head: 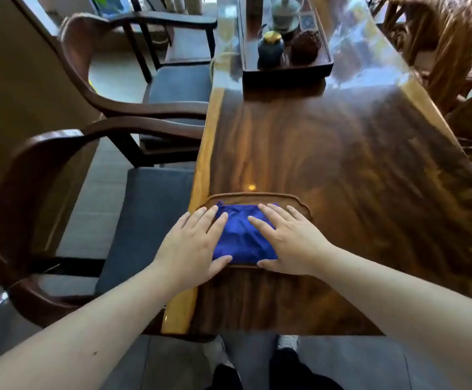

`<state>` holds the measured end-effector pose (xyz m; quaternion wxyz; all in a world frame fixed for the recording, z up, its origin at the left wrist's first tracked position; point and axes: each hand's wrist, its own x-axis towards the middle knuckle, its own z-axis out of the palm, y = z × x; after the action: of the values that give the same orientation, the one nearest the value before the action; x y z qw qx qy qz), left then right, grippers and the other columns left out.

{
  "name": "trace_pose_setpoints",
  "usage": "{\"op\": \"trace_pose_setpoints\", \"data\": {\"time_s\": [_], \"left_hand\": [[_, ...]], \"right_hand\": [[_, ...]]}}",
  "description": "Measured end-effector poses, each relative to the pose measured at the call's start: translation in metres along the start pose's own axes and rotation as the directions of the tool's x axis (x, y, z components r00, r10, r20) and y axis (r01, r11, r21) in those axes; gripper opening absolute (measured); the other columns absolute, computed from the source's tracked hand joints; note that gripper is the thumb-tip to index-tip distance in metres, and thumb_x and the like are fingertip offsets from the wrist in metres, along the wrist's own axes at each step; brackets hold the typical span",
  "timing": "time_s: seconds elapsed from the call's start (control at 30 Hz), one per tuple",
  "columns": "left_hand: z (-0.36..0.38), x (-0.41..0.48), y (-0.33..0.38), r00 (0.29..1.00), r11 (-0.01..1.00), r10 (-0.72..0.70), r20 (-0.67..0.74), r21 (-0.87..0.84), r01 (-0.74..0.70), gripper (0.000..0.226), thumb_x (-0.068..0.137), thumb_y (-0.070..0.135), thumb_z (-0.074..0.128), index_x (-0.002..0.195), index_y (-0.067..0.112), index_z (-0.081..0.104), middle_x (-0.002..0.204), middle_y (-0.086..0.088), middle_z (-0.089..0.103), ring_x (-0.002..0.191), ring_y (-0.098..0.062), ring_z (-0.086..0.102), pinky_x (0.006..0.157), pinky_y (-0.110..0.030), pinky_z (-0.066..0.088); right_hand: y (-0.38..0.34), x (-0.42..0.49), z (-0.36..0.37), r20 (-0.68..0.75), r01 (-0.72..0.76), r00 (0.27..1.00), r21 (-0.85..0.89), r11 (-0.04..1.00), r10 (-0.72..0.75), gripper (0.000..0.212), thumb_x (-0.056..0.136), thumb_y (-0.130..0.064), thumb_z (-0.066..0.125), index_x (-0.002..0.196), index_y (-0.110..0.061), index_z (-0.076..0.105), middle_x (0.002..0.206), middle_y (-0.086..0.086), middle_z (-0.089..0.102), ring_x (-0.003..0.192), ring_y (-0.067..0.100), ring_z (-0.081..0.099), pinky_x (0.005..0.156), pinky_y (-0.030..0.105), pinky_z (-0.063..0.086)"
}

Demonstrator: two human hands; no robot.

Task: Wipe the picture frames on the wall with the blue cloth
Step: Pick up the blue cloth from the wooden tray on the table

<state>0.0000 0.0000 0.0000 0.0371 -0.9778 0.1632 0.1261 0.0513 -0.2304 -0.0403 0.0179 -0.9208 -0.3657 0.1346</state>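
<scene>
At the left of the frame two wooden armchairs (pixel 94 153) stand close against the edge of the long wooden table (pixel 341 170). In the lower centre the left hand (pixel 194 246) lies flat, fingers spread, on the left edge of the blue cloth (pixel 243 237), gripping nothing. The cloth sits bunched in a shallow wooden tray (pixel 257 197) near the table's bottom edge. Just right of it the right hand (pixel 288 237) rests flat and spread on the cloth's right side, so both palms press it down, neither hand closed around it. At the top centre a dark tray (pixel 285 71) holds small jars. No picture frames show here, so wiping has not begun. A likely risk: lifting the bunched cloth with flat palms could drag the shallow tray toward the table edge, or leave a corner trailing to snag on it.
</scene>
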Motion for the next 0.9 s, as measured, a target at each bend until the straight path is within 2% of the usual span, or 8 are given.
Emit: {"op": "trace_pose_setpoints", "data": {"time_s": [0.2,0.37,0.43,0.5,0.6,0.7,0.8,0.9], "left_hand": [[0.022,-0.005,0.003,0.999,0.999,-0.048,0.013,-0.019,0.049,0.082,0.081,0.059,0.057,0.143,0.009,0.040,0.147,-0.016,0.047,0.134,-0.033,0.045,0.109,-0.048,0.039],[0.029,-0.009,-0.001,0.994,0.993,-0.107,0.022,-0.045,0.108,0.080,0.079,0.057,0.060,0.142,0.011,0.042,0.145,-0.015,0.050,0.132,-0.031,0.047,0.107,-0.048,0.042],[0.032,-0.010,-0.004,0.992,0.992,-0.121,0.026,-0.043,0.122,0.080,0.081,0.058,0.058,0.143,0.011,0.040,0.147,-0.015,0.047,0.134,-0.031,0.044,0.108,-0.048,0.040],[0.034,-0.011,-0.007,0.990,0.989,-0.140,0.031,-0.032,0.141,0.080,0.082,0.058,0.056,0.145,0.012,0.038,0.148,-0.014,0.045,0.136,-0.031,0.043,0.109,-0.048,0.039],[0.034,-0.015,-0.008,0.983,0.983,-0.179,0.039,-0.028,0.180,0.079,0.085,0.060,0.051,0.147,0.013,0.035,0.151,-0.013,0.042,0.138,-0.030,0.040,0.111,-0.046,0.036],[0.031,-0.021,-0.007,0.974,0.974,-0.224,0.031,-0.020,0.225,0.079,0.087,0.061,0.046,0.149,0.015,0.030,0.154,-0.012,0.038,0.140,-0.029,0.035,0.113,-0.046,0.034],[0.022,-0.030,-0.007,0.964,0.965,-0.264,0.024,0.008,0.264,0.078,0.088,0.061,0.045,0.149,0.015,0.030,0.154,-0.013,0.038,0.140,-0.030,0.036,0.113,-0.046,0.034],[0.011,-0.045,-0.008,0.945,0.945,-0.325,0.014,0.038,0.325,0.079,0.089,0.062,0.040,0.150,0.015,0.025,0.155,-0.014,0.035,0.142,-0.030,0.032,0.114,-0.045,0.031]], "right_hand": [[-0.010,0.028,0.029,0.032,0.099,0.995,-0.022,0.995,-0.099,0.087,0.083,-0.065,0.049,0.150,-0.022,0.013,0.156,0.017,0.017,0.143,0.033,0.015,0.114,0.051,0.017],[-0.016,0.047,0.041,0.010,0.110,0.994,-0.048,0.993,-0.110,0.077,0.088,-0.061,0.044,0.149,-0.028,0.012,0.154,0.020,0.021,0.139,0.040,0.021,0.110,0.056,0.022],[-0.015,0.051,0.041,0.011,0.120,0.993,-0.067,0.990,-0.120,0.069,0.092,-0.053,0.044,0.149,-0.027,0.014,0.153,0.021,0.024,0.137,0.041,0.025,0.108,0.055,0.027],[-0.014,0.055,0.038,0.014,0.150,0.989,-0.093,0.984,-0.149,0.059,0.097,-0.037,0.041,0.149,-0.025,0.016,0.150,0.023,0.029,0.133,0.041,0.032,0.103,0.052,0.034],[-0.011,0.061,0.030,0.076,0.204,0.978,-0.129,0.971,-0.195,0.056,0.096,-0.021,0.039,0.148,-0.022,0.017,0.145,0.024,0.034,0.125,0.039,0.041,0.089,0.046,0.045],[-0.004,0.065,0.019,0.121,0.263,0.962,-0.147,0.953,-0.247,0.059,0.094,-0.017,0.044,0.148,-0.021,0.019,0.136,0.018,0.044,0.113,0.035,0.050,0.074,0.041,0.050],[-0.001,0.068,0.008,0.120,0.326,0.943,-0.156,0.932,-0.310,0.056,0.095,-0.016,0.041,0.147,-0.022,0.022,0.125,0.012,0.049,0.103,0.033,0.054,0.071,0.042,0.050],[-0.005,0.070,-0.007,0.083,0.394,0.919,-0.173,0.903,-0.386,0.054,0.095,-0.016,0.039,0.146,-0.023,0.022,0.128,0.013,0.048,0.106,0.034,0.052,0.069,0.040,0.048]]}}
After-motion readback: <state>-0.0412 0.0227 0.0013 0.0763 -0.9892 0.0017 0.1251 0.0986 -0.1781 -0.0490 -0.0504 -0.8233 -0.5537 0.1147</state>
